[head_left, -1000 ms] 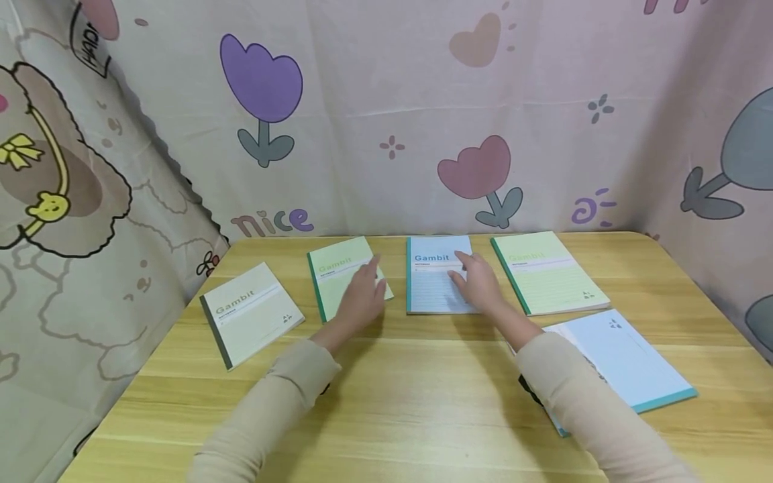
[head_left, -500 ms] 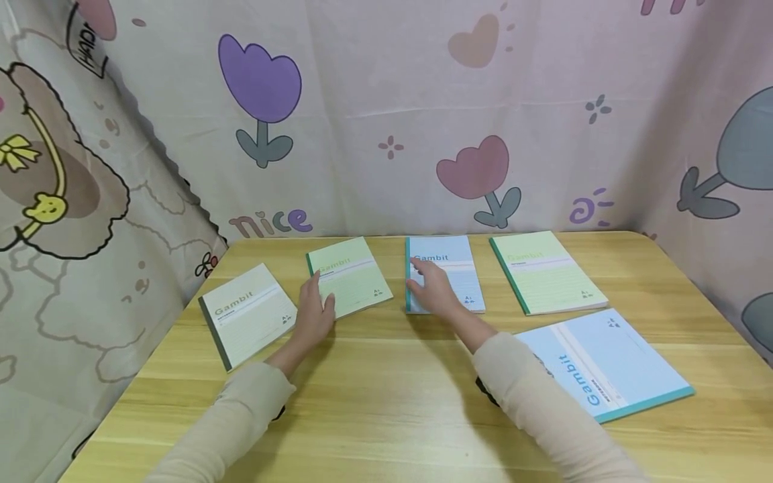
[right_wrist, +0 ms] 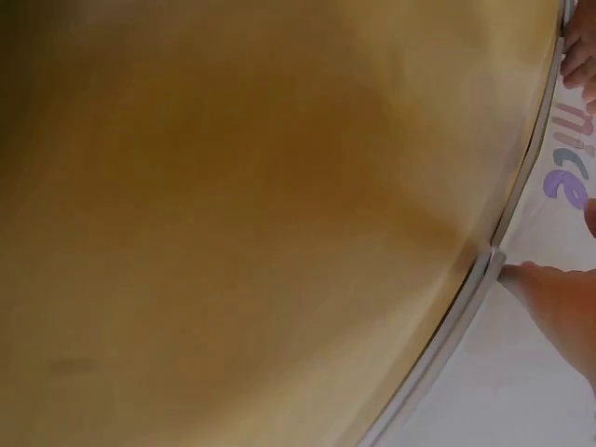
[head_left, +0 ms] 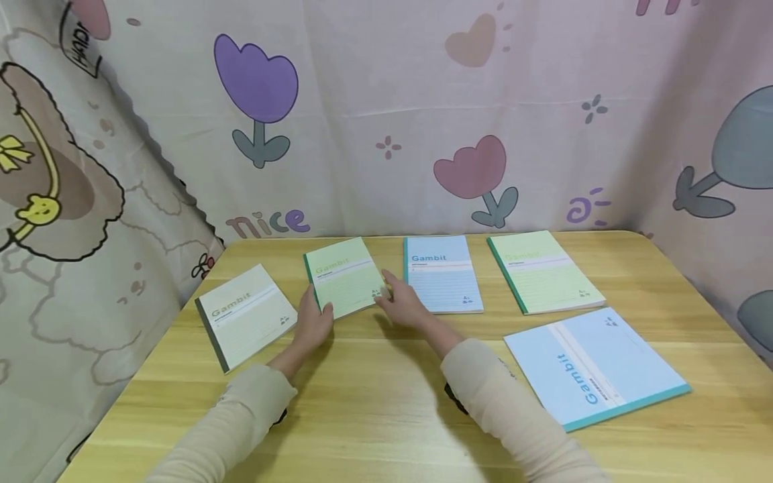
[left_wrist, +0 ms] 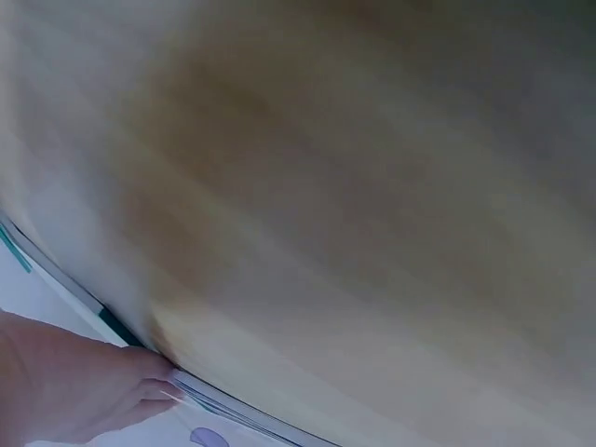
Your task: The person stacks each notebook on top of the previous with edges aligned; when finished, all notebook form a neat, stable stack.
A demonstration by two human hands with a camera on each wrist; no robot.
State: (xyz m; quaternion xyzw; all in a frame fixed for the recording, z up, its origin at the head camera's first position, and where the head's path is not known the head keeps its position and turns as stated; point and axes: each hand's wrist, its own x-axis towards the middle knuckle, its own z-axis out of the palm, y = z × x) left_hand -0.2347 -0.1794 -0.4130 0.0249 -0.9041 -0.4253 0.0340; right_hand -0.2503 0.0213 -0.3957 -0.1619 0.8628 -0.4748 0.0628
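Note:
A green Gambit notebook (head_left: 341, 272) with a dark green spine lies flat near the back of the table, between both hands. My left hand (head_left: 313, 322) rests at its lower left corner, fingers along the spine side and thumb by the bottom edge. At the lower right corner is my right hand (head_left: 401, 303), thumb and fingers spread around the edge. In the left wrist view the left thumb (left_wrist: 140, 363) meets the edge of a notebook. The right wrist view shows a right fingertip (right_wrist: 507, 273) right at the edges of notebooks lying on the table.
A cream notebook (head_left: 247, 315) with a dark spine lies to the left. Just right of the hands is a blue notebook (head_left: 443, 275), then another green notebook (head_left: 543, 272). A larger blue notebook (head_left: 628, 355) lies at the right on the wooden table (head_left: 386, 416); a patterned curtain (head_left: 362, 168) hangs behind.
Both hands first moved left. The right hand then left the blue notebook for the green notebook's right corner, while the left hand came down at its left corner. The notebooks have not visibly moved.

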